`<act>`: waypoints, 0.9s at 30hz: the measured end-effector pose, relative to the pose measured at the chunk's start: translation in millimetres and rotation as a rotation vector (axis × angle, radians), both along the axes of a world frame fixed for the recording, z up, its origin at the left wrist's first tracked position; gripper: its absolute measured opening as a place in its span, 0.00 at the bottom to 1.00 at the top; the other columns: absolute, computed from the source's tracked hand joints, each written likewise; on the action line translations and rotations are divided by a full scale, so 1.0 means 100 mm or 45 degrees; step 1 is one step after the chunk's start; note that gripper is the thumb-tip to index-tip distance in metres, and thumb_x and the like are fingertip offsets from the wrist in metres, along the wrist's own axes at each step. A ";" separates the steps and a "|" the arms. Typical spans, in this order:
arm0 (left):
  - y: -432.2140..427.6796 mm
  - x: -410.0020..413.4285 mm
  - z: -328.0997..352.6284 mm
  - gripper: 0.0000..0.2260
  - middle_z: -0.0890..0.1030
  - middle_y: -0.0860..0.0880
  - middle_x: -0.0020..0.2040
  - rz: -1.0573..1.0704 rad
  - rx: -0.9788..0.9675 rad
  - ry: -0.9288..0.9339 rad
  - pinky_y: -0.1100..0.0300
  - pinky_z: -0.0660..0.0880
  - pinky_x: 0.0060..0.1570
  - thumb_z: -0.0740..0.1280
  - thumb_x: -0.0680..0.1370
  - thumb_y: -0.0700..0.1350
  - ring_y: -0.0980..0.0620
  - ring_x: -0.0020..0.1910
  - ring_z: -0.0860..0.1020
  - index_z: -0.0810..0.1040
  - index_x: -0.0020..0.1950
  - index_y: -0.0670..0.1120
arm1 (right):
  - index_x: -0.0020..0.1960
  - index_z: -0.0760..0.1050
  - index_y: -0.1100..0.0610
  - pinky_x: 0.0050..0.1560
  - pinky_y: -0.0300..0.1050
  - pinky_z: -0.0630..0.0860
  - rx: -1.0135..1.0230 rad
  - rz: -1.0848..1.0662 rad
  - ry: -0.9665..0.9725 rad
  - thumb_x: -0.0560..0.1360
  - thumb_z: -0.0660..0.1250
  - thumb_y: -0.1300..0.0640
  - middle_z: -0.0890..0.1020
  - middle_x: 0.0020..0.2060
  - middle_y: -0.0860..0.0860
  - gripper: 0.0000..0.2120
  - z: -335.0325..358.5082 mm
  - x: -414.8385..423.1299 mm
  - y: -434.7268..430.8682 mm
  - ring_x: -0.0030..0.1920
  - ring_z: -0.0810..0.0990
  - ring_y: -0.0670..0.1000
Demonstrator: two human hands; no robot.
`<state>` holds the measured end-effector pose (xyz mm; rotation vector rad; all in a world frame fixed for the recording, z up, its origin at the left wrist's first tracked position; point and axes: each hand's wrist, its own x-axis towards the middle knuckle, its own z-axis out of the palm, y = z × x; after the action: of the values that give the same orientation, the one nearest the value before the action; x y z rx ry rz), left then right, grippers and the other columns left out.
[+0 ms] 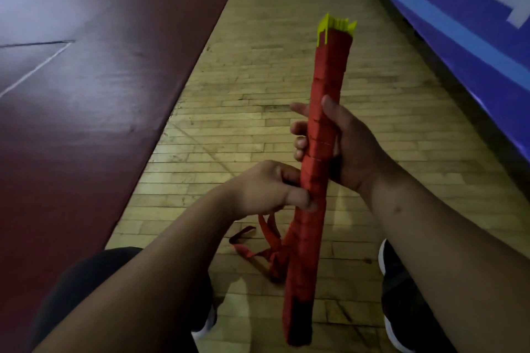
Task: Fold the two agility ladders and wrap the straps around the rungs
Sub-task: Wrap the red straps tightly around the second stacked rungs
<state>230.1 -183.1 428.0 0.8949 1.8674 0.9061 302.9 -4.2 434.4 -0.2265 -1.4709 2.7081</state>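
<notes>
A strip of wooden floor runs away from the person and narrows toward the top. On the left it is bounded by the straight edge of a maroon mat, on the right by the slanting lower edge of a blue banner with white lettering. The open room lies in the middle of this strip, ahead of the hands.

A black right shoe with a white sole stands at the lower right. The left shoe peeps out beneath the left forearm.

The ladder bundle stands nearly upright between the two shoes, leaning slightly to the right at the top. A red strap is wound closely round it along almost its whole length, and the yellow rung ends poke out above the winding.

The right hand grips the bundle about its middle, fingers curled round the far side and thumb laid up the near side. The left hand is just below it on the left edge, pinching the winding with thumb pressed on the front.

A loose strap tail lies in loops on the floor under the left hand, joining the bundle low down. Whether the bundle's lower end touches the floor cannot be told.
</notes>
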 end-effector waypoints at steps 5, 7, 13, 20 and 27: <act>-0.01 0.08 -0.03 0.22 0.72 0.39 0.36 -0.129 0.126 -0.217 0.58 0.60 0.27 0.78 0.69 0.50 0.46 0.27 0.65 0.80 0.47 0.31 | 0.79 0.74 0.59 0.40 0.44 0.82 -0.193 0.366 0.165 0.75 0.67 0.31 0.87 0.55 0.54 0.42 -0.01 0.06 -0.01 0.40 0.86 0.48; -0.01 0.11 -0.03 0.19 0.74 0.39 0.37 -0.154 0.129 -0.241 0.58 0.62 0.28 0.79 0.71 0.50 0.47 0.27 0.67 0.82 0.48 0.35 | 0.72 0.82 0.53 0.35 0.42 0.82 -0.175 0.295 0.121 0.78 0.61 0.34 0.88 0.50 0.51 0.32 0.04 0.08 -0.03 0.37 0.86 0.47; 0.00 0.10 -0.06 0.07 0.83 0.49 0.39 -0.162 0.092 -0.192 0.58 0.72 0.33 0.75 0.82 0.47 0.51 0.33 0.79 0.86 0.44 0.54 | 0.60 0.87 0.50 0.30 0.42 0.78 0.014 0.032 0.000 0.80 0.63 0.43 0.86 0.41 0.51 0.19 0.09 0.08 -0.05 0.34 0.83 0.48; -0.02 0.04 -0.06 0.06 0.81 0.50 0.39 -0.222 -0.016 -0.135 0.59 0.75 0.34 0.72 0.84 0.47 0.53 0.35 0.79 0.86 0.50 0.47 | 0.68 0.80 0.54 0.37 0.46 0.80 0.209 0.028 -0.065 0.85 0.63 0.47 0.84 0.39 0.53 0.16 0.07 0.06 -0.07 0.38 0.84 0.51; 0.02 0.04 -0.14 0.07 0.85 0.48 0.42 -0.051 -0.189 0.054 0.55 0.80 0.38 0.70 0.86 0.44 0.53 0.36 0.83 0.86 0.52 0.46 | 0.60 0.84 0.57 0.40 0.51 0.84 0.384 -0.264 -0.197 0.80 0.76 0.49 0.83 0.39 0.55 0.14 -0.07 -0.06 -0.15 0.37 0.84 0.55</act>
<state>233.9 -180.7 413.7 0.8632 1.9189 0.7185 297.1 -18.8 427.8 -0.5487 -1.7611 2.3167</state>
